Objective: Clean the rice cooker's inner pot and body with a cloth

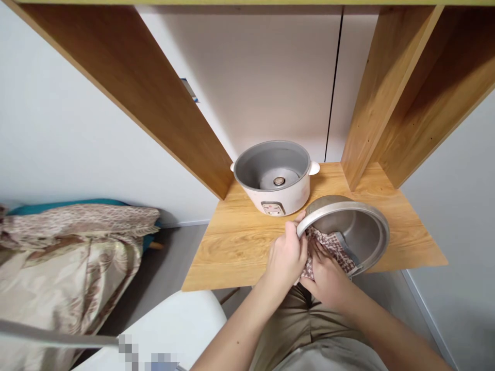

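Note:
A grey metal rice cooker pot [367, 229] is tilted on its side over the front of the wooden desk, its mouth turned towards me. My left hand [285, 252] grips the rim at its left side, fingers wrapped round the edge. Inside the mouth, my right hand [327, 273] presses a brown-and-white patterned cloth [334, 245] with a grey border against the inner wall; its fingertips are partly hidden by the cloth. Behind the pot stands the white rice cooker body [284, 198], lidless, its round heating plate showing at the bottom.
The wooden desk [232, 252] has upright side boards [131, 87] and a divider [386, 98] at the right. A white chair [181, 319] stands front left. Further left, a patterned cover [69, 268] lies over a blue seat. Walls flank both sides.

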{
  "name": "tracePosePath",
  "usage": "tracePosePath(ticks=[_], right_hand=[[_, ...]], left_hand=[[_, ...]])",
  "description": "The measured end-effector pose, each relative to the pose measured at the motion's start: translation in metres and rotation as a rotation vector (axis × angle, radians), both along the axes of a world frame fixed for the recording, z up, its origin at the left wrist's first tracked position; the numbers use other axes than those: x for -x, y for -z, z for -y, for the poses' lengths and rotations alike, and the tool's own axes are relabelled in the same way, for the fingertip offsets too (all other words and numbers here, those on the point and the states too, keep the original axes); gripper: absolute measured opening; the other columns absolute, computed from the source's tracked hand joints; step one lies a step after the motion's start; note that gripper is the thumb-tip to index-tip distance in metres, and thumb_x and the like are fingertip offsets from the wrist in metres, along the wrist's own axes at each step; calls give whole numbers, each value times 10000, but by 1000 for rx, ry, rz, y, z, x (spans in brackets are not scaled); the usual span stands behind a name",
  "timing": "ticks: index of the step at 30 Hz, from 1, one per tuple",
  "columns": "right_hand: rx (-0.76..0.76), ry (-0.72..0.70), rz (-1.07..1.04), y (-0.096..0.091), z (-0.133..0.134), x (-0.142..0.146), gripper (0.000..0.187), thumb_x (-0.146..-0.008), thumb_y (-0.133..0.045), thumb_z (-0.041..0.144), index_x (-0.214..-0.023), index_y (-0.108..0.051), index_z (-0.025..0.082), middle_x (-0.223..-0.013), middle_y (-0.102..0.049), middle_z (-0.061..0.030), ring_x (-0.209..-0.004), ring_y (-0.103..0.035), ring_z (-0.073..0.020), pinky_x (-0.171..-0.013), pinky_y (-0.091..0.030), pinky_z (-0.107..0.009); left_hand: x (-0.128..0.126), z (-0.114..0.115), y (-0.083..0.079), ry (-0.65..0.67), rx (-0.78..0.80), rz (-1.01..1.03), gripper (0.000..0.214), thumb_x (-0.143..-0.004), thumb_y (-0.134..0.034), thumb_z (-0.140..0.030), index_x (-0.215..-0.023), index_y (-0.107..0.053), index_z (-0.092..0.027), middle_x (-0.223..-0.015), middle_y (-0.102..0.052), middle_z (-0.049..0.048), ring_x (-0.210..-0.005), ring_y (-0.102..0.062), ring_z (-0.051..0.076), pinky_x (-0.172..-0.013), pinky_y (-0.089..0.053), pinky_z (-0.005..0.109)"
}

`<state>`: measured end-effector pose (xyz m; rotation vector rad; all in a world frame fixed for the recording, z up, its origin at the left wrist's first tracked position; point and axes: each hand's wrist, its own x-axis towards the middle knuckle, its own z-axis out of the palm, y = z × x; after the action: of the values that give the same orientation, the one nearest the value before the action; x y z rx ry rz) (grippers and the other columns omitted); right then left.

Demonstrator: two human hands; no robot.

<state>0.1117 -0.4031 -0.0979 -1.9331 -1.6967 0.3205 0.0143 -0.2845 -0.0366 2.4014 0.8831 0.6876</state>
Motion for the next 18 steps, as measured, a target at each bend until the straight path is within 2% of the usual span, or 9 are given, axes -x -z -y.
tracePosePath(ticks=[5, 9, 13, 16, 18], right_hand=[[199, 5, 191, 10, 27, -27, 802, -912, -683, 306, -1611, -406, 28, -1641, -413, -302, -1547, -405, -403, -1254, -386, -600], [210, 1, 307, 12, 42, -39, 786, -884, -736, 310, -1574, -472, 41, -1624, -436, -303, -1526, -442, -403, -1244, -399, -578], [198, 74, 334, 14, 34, -28, 763, -835, -778, 268, -1504, -526, -1, -1530, -533, -346, -1465, -518, -420, -1197, -458, -550], [177, 114, 278, 12, 19, -11, 619, -879, -719, 252, -1444, -588, 38, -1377, -680, -291, -1357, -625, -383, -1143, -513, -506], [104, 86, 231, 7, 8, 1, 547, -920, -662, 248, -1438, -604, 83, -1309, -726, -242, -1306, -658, -365, -1114, -536, -496]], left_hand=[[-4, -7, -13, 155, -131, -122, 485, -948, -472, -148, -1429, -498, -196, -1369, -736, 155, -808, -789, 269, -694, -577, 333], [-15, -5, -21, 222, -191, -138, 527, -911, -446, -104, -1430, -498, -177, -1428, -705, 158, -811, -794, 266, -680, -594, 341], [-29, 4, -25, 206, -198, -86, 395, -900, -445, -82, -1267, -545, -188, -1445, -693, 165, -864, -805, 298, -641, -603, 366], [-35, 8, -28, 193, -202, -30, 295, -889, -476, -68, -1135, -549, -213, -1464, -680, 169, -967, -807, 295, -654, -609, 345], [-35, 6, -32, 195, -215, 14, 292, -893, -483, -67, -1137, -529, -220, -1449, -691, 167, -1046, -798, 291, -685, -617, 338]])
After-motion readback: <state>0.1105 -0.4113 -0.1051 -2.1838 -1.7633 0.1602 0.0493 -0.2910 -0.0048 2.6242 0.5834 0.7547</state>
